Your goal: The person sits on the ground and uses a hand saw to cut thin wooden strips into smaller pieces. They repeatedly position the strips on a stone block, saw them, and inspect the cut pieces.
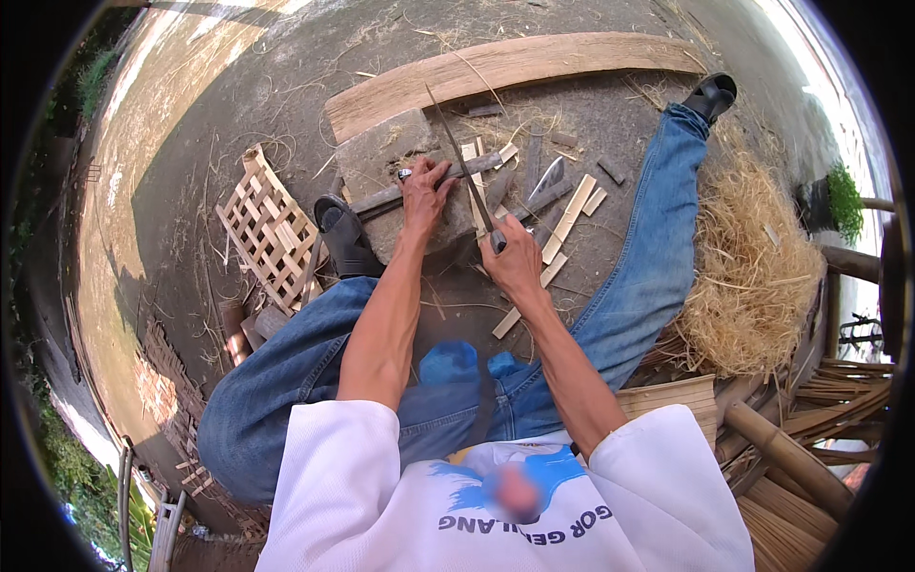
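My left hand (425,196) is closed around a dark, weathered bamboo strip (380,203), pressing it down on a rough stone block (375,153). A ring or band shows on one finger. In my right hand (516,257) is the dark handle of a knife with a long, narrow blade (449,131). That blade points away from me and crosses the strip just right of my left fingers; whether it touches the strip I cannot tell. Beside my right hand lie several pale split bamboo pieces (570,218) and darker ones. A shiny, blade-like metal piece (547,178) lies among them.
A long curved-looking plank (515,65) lies beyond the stone. At left is a woven bamboo panel (270,225). A heap of straw-like shavings (751,276) sits right of my outstretched right leg (658,219). Bamboo poles (789,459) and slats fill the lower right.
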Motion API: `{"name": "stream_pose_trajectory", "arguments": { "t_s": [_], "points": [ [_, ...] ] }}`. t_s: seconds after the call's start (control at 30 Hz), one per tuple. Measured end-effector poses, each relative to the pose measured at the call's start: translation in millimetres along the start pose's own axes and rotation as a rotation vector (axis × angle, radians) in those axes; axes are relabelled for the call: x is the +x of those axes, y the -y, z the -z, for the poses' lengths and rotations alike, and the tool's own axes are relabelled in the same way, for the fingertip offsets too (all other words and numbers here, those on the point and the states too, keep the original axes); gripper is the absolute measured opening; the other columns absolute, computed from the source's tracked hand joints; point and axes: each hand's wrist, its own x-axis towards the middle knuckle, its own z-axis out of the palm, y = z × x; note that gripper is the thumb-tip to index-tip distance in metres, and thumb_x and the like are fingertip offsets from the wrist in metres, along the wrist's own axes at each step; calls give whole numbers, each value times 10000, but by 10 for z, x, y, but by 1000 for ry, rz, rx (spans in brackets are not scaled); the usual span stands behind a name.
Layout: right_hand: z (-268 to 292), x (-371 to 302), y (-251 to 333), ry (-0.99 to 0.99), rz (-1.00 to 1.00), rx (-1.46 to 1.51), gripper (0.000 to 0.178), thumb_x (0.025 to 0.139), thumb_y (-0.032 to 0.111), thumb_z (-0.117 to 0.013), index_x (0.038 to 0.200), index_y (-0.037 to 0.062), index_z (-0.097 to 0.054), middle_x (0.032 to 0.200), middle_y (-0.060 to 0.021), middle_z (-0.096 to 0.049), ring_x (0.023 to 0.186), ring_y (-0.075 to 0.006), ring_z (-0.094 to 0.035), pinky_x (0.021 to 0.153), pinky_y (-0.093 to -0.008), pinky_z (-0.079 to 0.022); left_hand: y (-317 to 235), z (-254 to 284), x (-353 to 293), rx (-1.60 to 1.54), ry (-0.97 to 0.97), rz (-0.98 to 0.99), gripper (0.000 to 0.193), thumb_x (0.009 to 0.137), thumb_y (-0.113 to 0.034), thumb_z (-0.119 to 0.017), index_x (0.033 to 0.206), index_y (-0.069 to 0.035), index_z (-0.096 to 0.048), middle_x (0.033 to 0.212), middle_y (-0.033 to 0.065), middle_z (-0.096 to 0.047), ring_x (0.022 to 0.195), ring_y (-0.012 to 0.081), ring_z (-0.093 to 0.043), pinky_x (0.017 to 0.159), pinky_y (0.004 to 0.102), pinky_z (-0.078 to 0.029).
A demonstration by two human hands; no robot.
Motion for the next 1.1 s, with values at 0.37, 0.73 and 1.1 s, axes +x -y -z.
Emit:
{"name": "stream_pose_trajectory", "arguments": {
  "t_s": [0.37,0.73,1.1],
  "points": [
    [-26,35,29,15,-5,-29,459,845,124,-667,1304,127,-681,855,-110,-550,779,-297,-651,696,-438,-518,33,-34,-28,88,-61,-74,359,841,-188,-779,1187,-109,-727,1087,97,-610,1083,327,-585,928,430,-417],
    [-111,195,12,12,-25,-47,452,854,142,-672,1305,126,-678,869,-126,-552,792,-322,-647,714,-440,-525,78,-87,38,44,-10,-10,368,838,-249,-783,1191,-156,-737,1113,93,-610,1124,331,-569,946,533,-389],
    [-202,8,-83,-18,-87,75,373,859,153,-667,1223,81,-706,889,-135,-574,832,-353,-636,736,-435,-511,-43,-44,-108,-2,5,11,355,825,-221,-801,1168,-155,-742,1098,76,-592,1117,313,-568,961,541,-394]
  ]
}}
